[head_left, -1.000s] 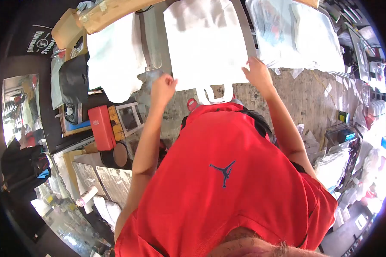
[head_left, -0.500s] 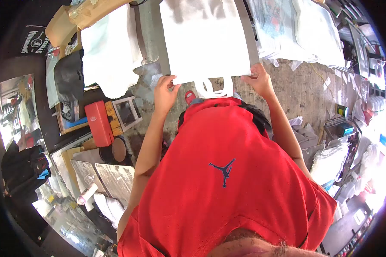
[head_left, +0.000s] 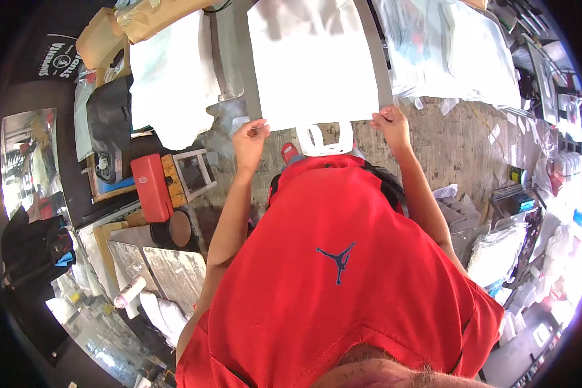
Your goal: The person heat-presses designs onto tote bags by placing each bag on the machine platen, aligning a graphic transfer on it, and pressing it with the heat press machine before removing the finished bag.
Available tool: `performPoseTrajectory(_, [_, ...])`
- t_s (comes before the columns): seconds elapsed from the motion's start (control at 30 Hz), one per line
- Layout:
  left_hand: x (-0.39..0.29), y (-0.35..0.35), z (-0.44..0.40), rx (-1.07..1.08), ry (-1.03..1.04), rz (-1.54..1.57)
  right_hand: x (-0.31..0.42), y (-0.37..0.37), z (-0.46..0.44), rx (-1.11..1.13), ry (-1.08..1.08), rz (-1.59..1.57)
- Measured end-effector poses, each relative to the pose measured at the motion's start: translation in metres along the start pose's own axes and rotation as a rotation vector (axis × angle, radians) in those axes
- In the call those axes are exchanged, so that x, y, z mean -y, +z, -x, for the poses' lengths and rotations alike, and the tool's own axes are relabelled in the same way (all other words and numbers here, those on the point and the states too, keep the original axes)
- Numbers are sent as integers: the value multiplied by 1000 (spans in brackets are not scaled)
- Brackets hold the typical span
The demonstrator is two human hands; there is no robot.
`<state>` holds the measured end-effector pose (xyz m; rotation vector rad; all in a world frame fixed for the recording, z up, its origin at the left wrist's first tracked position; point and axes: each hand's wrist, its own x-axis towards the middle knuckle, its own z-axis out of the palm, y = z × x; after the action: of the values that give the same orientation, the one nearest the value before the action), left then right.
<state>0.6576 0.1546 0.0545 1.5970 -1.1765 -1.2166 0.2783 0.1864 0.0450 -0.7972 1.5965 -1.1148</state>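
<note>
A white tote bag (head_left: 317, 71) lies flat on a grey board (head_left: 385, 84), its white handles (head_left: 326, 138) hanging off the near edge toward my body. My left hand (head_left: 251, 143) pinches the bag's near left corner. At the near right corner, the fingers of my right hand (head_left: 392, 126) are closed on the bag's edge. The board shows as a grey margin along both sides of the fabric; its far end is out of frame.
White fabric pieces (head_left: 171, 84) are laid out on the left, and a plastic-covered white stack (head_left: 446, 58) sits on the right. Cardboard boxes (head_left: 165, 18) stand at the far left. A red box (head_left: 151, 187) and a framed screen (head_left: 194, 173) are lower left.
Both hands remain at the bag's near corners, with the right fingers shifted slightly. The whole view has moved a little, so the bag appears slightly lower.
</note>
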Motion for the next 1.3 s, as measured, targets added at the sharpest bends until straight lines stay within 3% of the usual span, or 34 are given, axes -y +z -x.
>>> performPoseTrajectory(1.3, [9, -4, -9, 66, -32, 165, 5, -9, -6, 48, 66, -13])
